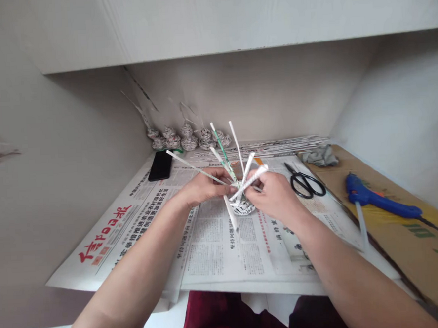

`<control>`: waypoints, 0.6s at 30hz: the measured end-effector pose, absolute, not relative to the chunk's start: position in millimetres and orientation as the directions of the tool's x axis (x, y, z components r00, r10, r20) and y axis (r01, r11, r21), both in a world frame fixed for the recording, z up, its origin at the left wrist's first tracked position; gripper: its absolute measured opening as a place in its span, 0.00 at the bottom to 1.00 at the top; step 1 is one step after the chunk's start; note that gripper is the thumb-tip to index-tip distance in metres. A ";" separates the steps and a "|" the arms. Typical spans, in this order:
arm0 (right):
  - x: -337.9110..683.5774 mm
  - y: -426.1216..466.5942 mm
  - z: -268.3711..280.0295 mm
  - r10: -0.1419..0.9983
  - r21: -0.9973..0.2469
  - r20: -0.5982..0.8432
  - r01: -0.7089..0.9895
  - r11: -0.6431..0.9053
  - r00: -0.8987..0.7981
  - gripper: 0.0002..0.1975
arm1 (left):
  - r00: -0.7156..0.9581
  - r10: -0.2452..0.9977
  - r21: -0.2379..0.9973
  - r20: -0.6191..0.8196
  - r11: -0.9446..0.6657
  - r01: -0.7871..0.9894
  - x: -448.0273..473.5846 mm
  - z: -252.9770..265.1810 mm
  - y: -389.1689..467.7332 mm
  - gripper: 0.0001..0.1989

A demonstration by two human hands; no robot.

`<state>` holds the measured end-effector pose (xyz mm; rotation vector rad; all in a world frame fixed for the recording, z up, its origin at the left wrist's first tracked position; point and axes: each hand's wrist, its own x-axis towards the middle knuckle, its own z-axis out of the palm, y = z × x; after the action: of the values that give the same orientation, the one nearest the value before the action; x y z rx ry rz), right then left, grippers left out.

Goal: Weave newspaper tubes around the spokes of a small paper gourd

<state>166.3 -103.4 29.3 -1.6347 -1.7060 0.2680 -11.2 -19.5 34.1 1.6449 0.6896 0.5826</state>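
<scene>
Between my hands, above the newspaper, is a small woven paper basket [243,208] with several rolled paper sticks fanning up and outward from it. My left hand [209,185] grips its left side, thumb and fingers closed at the base of the sticks. On the other side my right hand [270,190] pinches a white paper stick [255,176] near the rim. One stick [231,213] points down toward me, and another with green marks [221,144] leans to the back. My fingertips partly hide the weave.
Newspaper [149,237] covers the table. Woven paper gourds [188,137] line the back wall near a black phone [160,165]; long paper sticks [277,145] lie beside them. Black scissors [306,182], a grey cloth [320,156] and a blue glue gun [377,199] on cardboard [398,242] are at right.
</scene>
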 end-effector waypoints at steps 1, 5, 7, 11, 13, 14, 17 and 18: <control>165.3 -103.5 28.4 0.923 -0.613 0.374 0.771 0.171 0.092 0.04 | 0.704 0.710 0.984 0.017 -0.136 0.113 -10.8 32.6 -19.5 0.15; 163.4 -103.5 25.7 0.913 -0.617 0.402 0.756 0.218 0.065 0.04 | 0.661 0.744 0.955 0.096 -0.257 0.151 -8.4 30.1 -21.5 0.11; 163.7 -103.9 26.0 0.911 -0.624 0.410 0.744 0.239 0.051 0.04 | 0.612 0.778 0.923 0.143 -0.329 0.202 -6.7 30.4 -23.2 0.07; 165.7 -104.2 28.0 0.917 -0.626 0.398 0.737 0.255 0.021 0.05 | 0.586 0.793 0.904 0.164 -0.359 0.233 -3.8 31.0 -24.8 0.04; 166.9 -103.6 28.0 0.920 -0.628 0.392 0.736 0.251 0.021 0.05 | 0.587 0.795 0.901 0.153 -0.356 0.247 -3.8 30.0 -23.8 0.03; 167.4 -103.2 27.7 0.919 -0.629 0.394 0.737 0.249 0.025 0.05 | 0.589 0.794 0.898 0.154 -0.361 0.252 -4.1 29.2 -22.9 0.02; 168.6 -102.1 26.1 0.907 -0.619 0.421 0.741 0.261 0.032 0.03 | 0.603 0.780 0.899 0.165 -0.370 0.234 -5.8 25.9 -19.5 0.02; 168.6 -102.1 25.7 0.903 -0.615 0.428 0.741 0.270 0.026 0.03 | 0.617 0.770 0.908 0.164 -0.362 0.211 -6.2 24.8 -18.5 0.04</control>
<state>168.6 -102.1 25.7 -1.5082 -1.7479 0.2579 -6.2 -18.5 24.8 1.8872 0.7830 0.7361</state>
